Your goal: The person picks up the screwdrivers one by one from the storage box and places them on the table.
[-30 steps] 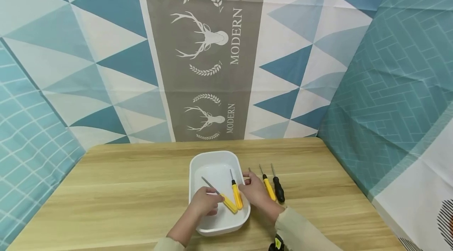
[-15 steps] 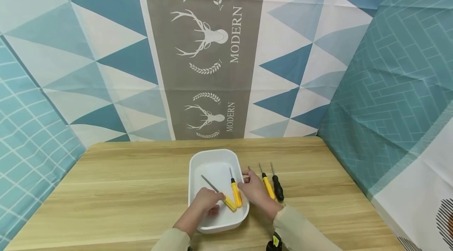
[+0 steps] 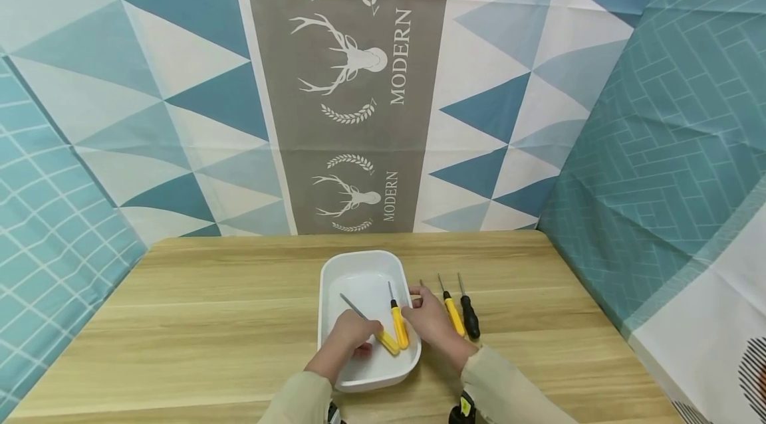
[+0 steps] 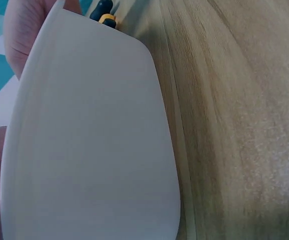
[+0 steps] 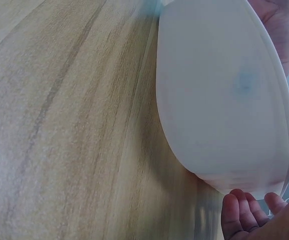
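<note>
My left hand point(image 3: 352, 331) reaches into a white tray point(image 3: 371, 384) and pinches the yellow handle of a screwdriver point(image 3: 387, 342), which lies slantwise with its shaft pointing to the far left. Beside it in the tray lies a second screwdriver point(image 3: 399, 327) with a yellow and black handle. My right hand point(image 3: 431, 323) grips the tray's right edge; in the right wrist view its fingers point(image 5: 239, 215) curl against the outside wall, and the thumb is at the rim. The tray's outer wall point(image 4: 94, 125) fills much of the left wrist view and hides the screwdrivers inside it.
Right of the tray lie a yellow-handled screwdriver point(image 3: 453, 314) and a black-handled screwdriver point(image 3: 470, 318), side by side. Another shaft tip point(image 3: 421, 283) shows past my right hand. The wooden table point(image 3: 209, 318) ends at a patterned cloth wall point(image 3: 353, 111).
My left hand has shifted slightly to the right along the screwdriver's handle, and its sleeve has come further into view. The right hand and the tray stay about where they were.
</note>
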Tool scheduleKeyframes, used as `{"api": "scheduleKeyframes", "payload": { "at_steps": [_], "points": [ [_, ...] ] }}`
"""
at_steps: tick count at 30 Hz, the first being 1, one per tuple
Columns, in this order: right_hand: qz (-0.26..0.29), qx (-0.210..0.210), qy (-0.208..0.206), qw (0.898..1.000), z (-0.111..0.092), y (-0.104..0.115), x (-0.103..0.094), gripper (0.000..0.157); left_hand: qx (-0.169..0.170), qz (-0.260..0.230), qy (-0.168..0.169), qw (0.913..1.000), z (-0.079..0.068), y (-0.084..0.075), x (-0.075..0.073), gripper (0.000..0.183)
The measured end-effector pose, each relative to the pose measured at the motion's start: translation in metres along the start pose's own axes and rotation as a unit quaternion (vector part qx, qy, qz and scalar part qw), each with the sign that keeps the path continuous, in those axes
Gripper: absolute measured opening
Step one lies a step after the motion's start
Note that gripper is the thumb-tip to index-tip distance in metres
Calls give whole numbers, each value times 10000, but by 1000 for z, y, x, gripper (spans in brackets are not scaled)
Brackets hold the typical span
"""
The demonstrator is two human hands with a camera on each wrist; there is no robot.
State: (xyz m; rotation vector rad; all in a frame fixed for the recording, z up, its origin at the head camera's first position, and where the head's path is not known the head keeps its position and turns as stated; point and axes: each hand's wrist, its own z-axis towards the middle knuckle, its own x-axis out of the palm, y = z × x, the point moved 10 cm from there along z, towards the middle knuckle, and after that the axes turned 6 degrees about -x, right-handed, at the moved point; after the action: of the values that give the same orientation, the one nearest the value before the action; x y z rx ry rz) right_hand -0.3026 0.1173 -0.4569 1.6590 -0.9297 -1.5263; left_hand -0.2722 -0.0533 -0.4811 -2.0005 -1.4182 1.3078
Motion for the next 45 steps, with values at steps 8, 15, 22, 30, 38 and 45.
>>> {"api": "scheduleKeyframes", "payload": {
  "at_steps": [8,15,22,30,38,45],
  "points": [
    [-41,-28,-13,10000,0,2,1,44,42,393,-49,9992,0,-7,2,42],
    [14,-86,-46,10000,1,4,0,43,69,580,-133,9982,-5,-14,2,35],
    [60,-72,-55,9999,0,4,0,44,106,674,-254,9973,-6,-17,2,33],
    [136,-72,4,9999,-1,3,2,44,84,674,-168,9976,-5,-15,2,19],
    [120,-26,20,9999,0,2,3,44,88,673,-135,9976,0,-11,0,21],
    [152,-10,8,9999,0,3,2,43,17,399,-10,9992,2,-6,-3,26]
  ]
}}
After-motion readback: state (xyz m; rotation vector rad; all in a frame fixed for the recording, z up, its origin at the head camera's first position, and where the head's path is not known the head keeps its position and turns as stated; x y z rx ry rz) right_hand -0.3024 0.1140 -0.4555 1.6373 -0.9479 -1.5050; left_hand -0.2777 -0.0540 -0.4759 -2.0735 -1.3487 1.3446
